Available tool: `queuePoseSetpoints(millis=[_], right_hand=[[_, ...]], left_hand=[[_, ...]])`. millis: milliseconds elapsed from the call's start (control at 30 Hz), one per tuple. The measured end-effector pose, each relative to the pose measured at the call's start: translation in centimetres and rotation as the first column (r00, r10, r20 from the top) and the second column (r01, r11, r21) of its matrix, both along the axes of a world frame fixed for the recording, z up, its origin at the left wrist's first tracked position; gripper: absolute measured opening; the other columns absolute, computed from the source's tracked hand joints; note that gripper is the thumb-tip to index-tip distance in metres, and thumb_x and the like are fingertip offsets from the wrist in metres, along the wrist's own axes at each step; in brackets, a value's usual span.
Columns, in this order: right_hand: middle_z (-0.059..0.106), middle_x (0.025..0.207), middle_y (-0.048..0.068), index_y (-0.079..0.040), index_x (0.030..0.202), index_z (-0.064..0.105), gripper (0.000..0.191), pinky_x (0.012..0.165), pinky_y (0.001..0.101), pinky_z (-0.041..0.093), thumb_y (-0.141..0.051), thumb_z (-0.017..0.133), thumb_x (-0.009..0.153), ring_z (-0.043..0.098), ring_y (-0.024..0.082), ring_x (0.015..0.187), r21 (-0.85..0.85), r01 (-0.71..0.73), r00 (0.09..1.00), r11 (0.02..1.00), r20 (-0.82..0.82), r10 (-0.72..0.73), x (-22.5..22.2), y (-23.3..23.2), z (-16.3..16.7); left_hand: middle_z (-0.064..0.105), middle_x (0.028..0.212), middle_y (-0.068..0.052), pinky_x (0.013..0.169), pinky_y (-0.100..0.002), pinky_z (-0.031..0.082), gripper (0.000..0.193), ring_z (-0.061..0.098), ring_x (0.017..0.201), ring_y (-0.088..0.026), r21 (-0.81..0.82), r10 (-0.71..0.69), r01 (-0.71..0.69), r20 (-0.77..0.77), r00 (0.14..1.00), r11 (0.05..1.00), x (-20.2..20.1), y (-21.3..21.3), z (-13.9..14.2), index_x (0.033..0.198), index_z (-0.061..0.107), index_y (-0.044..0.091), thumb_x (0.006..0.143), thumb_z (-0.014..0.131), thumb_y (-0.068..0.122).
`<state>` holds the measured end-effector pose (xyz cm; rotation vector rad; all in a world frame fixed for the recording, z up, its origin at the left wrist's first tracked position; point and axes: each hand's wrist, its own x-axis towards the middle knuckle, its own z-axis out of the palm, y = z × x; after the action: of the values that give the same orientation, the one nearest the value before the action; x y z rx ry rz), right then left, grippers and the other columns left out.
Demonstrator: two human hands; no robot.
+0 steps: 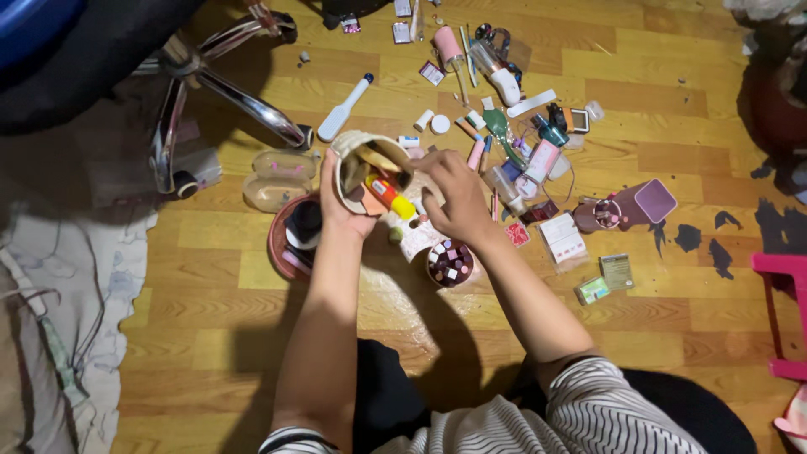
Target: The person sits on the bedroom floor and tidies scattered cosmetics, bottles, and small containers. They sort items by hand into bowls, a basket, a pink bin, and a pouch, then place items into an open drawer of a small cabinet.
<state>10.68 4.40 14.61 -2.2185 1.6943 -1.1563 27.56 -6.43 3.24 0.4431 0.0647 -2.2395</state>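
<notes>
My left hand [338, 206] grips a cream round container [353, 145] from below and tilts its mouth toward me. Inside it lie an orange and yellow tube [389, 196] and other small items. My right hand [452, 195] is at the container's right rim, fingers curled near the yellow end of the tube; whether it grips anything is unclear. Below the hands, a small round pot [450, 263] full of little pink and white pieces stands on the wooden floor.
Many cosmetics lie scattered on the floor beyond my hands: a pink tube [448, 44], a white flat brush [343, 109], a purple cup [654, 202], small boxes [562, 239]. A chair's chrome base [220, 92] is at the upper left, a round red tray [278, 244] left, pink furniture [782, 303] right.
</notes>
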Motion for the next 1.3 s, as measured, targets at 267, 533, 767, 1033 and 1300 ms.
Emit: queuePoseSetpoints(millis=[267,533,767,1033,1300], right_hand=[[0.066,0.104,0.006,-0.011,0.111,0.070,0.035,0.082,0.0463,0.048,-0.019,0.079,0.078,0.062,0.032,0.097,-0.086,-0.105,0.956,0.991,-0.282,0.077,4.7,0.2,3.8],[0.070,0.111,0.008,-0.007,0.107,0.066,0.017,0.087,0.0390,0.059,-0.004,0.071,0.091,0.069,0.027,0.105,-0.126,-0.191,0.968,0.974,-0.192,0.165,2.0,2.0,6.0],[0.071,0.103,0.004,-0.010,0.101,0.071,0.014,0.088,0.0390,0.050,-0.011,0.076,0.088,0.063,0.026,0.102,-0.011,0.003,0.817,1.000,-0.577,-0.009,0.5,0.3,8.2],[0.068,0.113,0.008,-0.011,0.110,0.074,0.040,0.094,0.0472,0.040,-0.013,0.073,0.070,0.057,0.032,0.113,0.049,0.221,0.912,0.974,-0.365,-0.188,-2.6,2.2,5.6],[0.070,0.104,0.011,-0.010,0.102,0.072,0.033,0.099,0.0552,0.041,-0.020,0.079,0.072,0.058,0.034,0.107,0.079,0.292,0.919,0.953,-0.298,-0.257,-5.1,1.2,0.0]], left_hand=[[0.070,0.120,-0.012,0.086,-0.046,0.055,0.058,0.068,0.106,-0.029,-0.042,-0.020,0.032,0.273,0.962,0.999,0.1,2.2,2.4,0.131,0.064,0.011,0.092,0.066,0.055],[0.070,0.120,-0.013,0.094,-0.051,0.056,0.064,0.068,0.109,-0.032,-0.053,-0.045,0.048,0.056,0.997,0.997,-0.2,2.7,3.6,0.127,0.064,0.009,0.094,0.056,0.063],[0.068,0.128,-0.013,0.098,-0.053,0.053,0.067,0.065,0.116,-0.034,0.002,-0.172,0.173,-0.020,0.985,0.985,-3.0,2.3,4.5,0.131,0.063,0.011,0.095,0.052,0.066],[0.065,0.132,-0.013,0.102,-0.059,0.049,0.069,0.062,0.120,-0.035,0.034,-0.208,0.206,0.085,0.974,0.978,-8.1,1.5,2.2,0.134,0.060,0.012,0.090,0.055,0.065],[0.073,0.122,-0.008,0.091,-0.044,0.061,0.061,0.072,0.108,-0.026,0.037,-0.241,0.239,0.206,0.948,0.970,-13.6,3.8,-0.4,0.128,0.066,0.014,0.088,0.064,0.061]])
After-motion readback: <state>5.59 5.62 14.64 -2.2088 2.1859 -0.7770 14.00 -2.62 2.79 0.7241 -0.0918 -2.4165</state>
